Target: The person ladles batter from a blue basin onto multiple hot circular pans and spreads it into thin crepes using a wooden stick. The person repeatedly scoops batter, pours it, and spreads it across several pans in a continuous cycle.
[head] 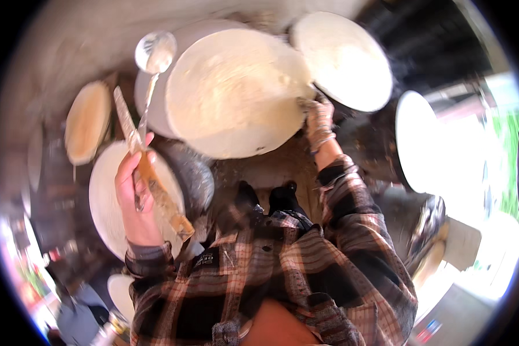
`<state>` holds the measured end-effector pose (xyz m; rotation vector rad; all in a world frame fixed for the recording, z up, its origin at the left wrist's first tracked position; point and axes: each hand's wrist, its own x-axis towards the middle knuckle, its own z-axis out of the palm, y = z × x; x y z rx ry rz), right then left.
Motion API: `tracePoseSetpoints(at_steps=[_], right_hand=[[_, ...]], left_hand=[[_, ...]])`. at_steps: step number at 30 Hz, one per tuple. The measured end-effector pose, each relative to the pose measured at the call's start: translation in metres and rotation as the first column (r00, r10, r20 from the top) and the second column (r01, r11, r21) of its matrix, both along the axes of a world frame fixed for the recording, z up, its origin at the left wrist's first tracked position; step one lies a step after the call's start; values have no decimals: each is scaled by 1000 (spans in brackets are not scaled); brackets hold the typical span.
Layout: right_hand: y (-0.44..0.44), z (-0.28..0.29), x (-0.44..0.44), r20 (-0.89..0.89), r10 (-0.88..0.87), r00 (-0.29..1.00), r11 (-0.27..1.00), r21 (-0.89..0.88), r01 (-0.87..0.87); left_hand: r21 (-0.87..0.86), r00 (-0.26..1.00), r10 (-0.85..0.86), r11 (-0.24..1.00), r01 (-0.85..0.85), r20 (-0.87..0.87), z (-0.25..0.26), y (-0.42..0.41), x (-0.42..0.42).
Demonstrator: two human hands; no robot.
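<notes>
My left hand (134,186) grips two tools together. One is a metal ladle (155,52), its round bowl raised and wet with pale residue. The other is a long flat tool (155,181) with a brown wooden-looking part and a narrow, smeared end pointing up. Before me lies a large round pan-like disc (238,95), covered with a cream-coloured, uneven layer. My right hand (318,116) is closed at its right rim; fingertips are blurred, and part of the grip is hidden. Below the left hand lies another pale round disc (108,207).
Another white round disc (341,60) sits at the upper right, close to my right hand. A dark rounded vessel (194,177) stands between the left disc and my feet. More pale discs lie at the left (88,123) and right (415,142). A person (80,311) shows at lower left.
</notes>
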<state>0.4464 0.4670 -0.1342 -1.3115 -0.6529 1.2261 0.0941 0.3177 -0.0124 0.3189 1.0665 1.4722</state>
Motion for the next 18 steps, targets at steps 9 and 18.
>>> tracePoseSetpoints(at_steps=[9, 18], right_hand=[[-267, 132, 243, 291, -283, 914, 921, 349, 174], [-551, 364, 444, 857, -317, 406, 923, 181, 339]], left_hand=[[129, 848, -506, 862, 490, 160, 7, 4, 150], [64, 475, -807, 526, 848, 351, 29, 2, 236]])
